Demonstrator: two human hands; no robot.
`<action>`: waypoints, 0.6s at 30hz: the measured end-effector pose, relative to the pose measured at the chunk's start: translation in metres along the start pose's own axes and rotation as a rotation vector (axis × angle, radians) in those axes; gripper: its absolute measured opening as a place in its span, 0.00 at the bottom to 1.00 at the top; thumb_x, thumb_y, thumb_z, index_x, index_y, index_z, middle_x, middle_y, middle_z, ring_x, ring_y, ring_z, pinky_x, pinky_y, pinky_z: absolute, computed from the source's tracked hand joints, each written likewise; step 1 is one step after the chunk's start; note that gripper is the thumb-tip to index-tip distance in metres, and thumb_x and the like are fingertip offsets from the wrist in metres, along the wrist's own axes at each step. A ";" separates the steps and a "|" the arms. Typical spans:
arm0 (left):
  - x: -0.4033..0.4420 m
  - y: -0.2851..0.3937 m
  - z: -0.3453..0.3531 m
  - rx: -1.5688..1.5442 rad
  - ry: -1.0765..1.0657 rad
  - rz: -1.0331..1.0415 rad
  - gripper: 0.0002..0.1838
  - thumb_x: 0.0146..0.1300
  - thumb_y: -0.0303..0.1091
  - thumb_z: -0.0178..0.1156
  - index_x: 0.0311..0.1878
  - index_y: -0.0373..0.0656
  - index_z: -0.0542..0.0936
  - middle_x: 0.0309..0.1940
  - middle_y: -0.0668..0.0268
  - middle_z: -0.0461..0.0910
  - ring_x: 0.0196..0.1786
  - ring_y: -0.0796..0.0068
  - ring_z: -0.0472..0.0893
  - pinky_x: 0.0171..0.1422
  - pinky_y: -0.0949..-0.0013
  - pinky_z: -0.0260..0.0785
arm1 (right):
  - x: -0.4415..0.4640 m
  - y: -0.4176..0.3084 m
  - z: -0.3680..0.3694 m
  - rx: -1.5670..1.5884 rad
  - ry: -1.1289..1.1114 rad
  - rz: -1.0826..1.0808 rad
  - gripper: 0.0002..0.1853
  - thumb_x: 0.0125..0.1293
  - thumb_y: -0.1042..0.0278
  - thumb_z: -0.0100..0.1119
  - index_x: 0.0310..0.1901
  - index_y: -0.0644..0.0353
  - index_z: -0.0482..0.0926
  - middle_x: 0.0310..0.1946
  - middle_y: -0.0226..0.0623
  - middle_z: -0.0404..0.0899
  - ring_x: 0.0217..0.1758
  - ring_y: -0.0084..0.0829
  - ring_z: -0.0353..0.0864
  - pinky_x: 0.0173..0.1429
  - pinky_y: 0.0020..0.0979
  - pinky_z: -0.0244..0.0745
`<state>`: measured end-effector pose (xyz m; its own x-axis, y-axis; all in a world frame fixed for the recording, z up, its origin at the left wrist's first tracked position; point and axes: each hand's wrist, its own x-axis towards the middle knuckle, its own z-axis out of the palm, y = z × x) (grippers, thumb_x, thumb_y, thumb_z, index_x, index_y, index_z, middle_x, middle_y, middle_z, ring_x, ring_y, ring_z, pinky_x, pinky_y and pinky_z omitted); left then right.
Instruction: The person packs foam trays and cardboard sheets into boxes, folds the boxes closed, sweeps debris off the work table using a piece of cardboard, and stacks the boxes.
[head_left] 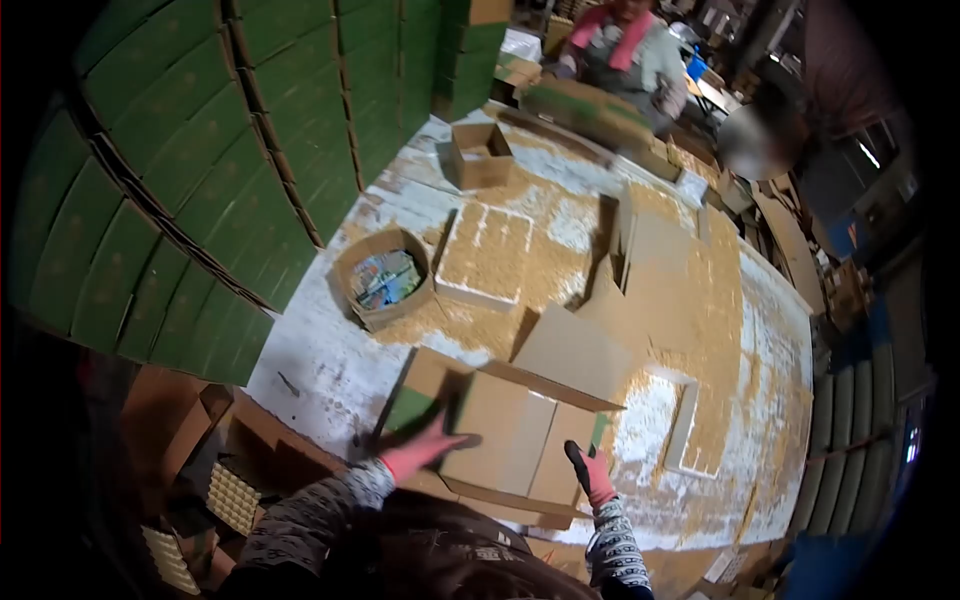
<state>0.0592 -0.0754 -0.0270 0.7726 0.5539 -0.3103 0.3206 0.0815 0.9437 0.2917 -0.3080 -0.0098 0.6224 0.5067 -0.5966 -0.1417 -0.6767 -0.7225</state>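
Note:
A cardboard box (500, 432) with green printed sides lies in front of me on the table, its two middle flaps folded in so that they meet at a seam. My left hand (428, 446), in a pink glove with dark fingers, grips its left side, thumb over the top and fingers by the raised side flap. At the right edge my right hand (592, 474), gloved the same way, holds the box with its thumb on top; its other fingers are partly hidden. A large far flap (572, 352) stands up behind the box.
Sawdust covers much of the table (330, 390). On it are a carton of colourful packets (385, 280), a sawdust-filled white tray (487, 255), a small open box (482, 157) and cardboard pieces (660, 280). Green boxes (160, 130) are stacked left. A person (630, 60) stands beyond.

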 end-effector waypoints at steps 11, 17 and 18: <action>0.087 0.073 -0.148 0.957 0.761 0.430 0.29 0.51 0.45 0.63 0.55 0.41 0.71 0.49 0.56 0.73 0.55 0.61 0.71 0.70 0.53 0.46 | 0.001 -0.103 0.063 0.832 -0.215 -0.101 0.25 0.68 0.53 0.48 0.61 0.61 0.65 0.53 0.38 0.73 0.54 0.31 0.73 0.58 0.29 0.69; 0.045 -0.006 -0.198 1.195 0.376 0.179 0.21 0.51 0.43 0.60 0.49 0.48 0.75 0.39 0.62 0.76 0.50 0.66 0.72 0.64 0.54 0.51 | 0.076 -0.205 0.088 0.709 -0.149 -0.259 0.26 0.68 0.55 0.49 0.62 0.62 0.64 0.54 0.39 0.72 0.55 0.31 0.73 0.58 0.29 0.68; 0.023 -0.005 -0.197 1.179 0.334 0.115 0.21 0.52 0.43 0.60 0.50 0.49 0.75 0.38 0.63 0.76 0.51 0.66 0.71 0.65 0.53 0.50 | 0.086 -0.217 0.085 0.688 -0.139 -0.271 0.26 0.68 0.55 0.49 0.62 0.62 0.63 0.55 0.39 0.72 0.55 0.31 0.73 0.58 0.29 0.68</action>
<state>-0.0318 0.1001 -0.0161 0.7065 0.7073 -0.0242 0.6926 -0.6840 0.2290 0.3106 -0.0722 0.0655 0.6076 0.7015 -0.3724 -0.4750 -0.0549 -0.8783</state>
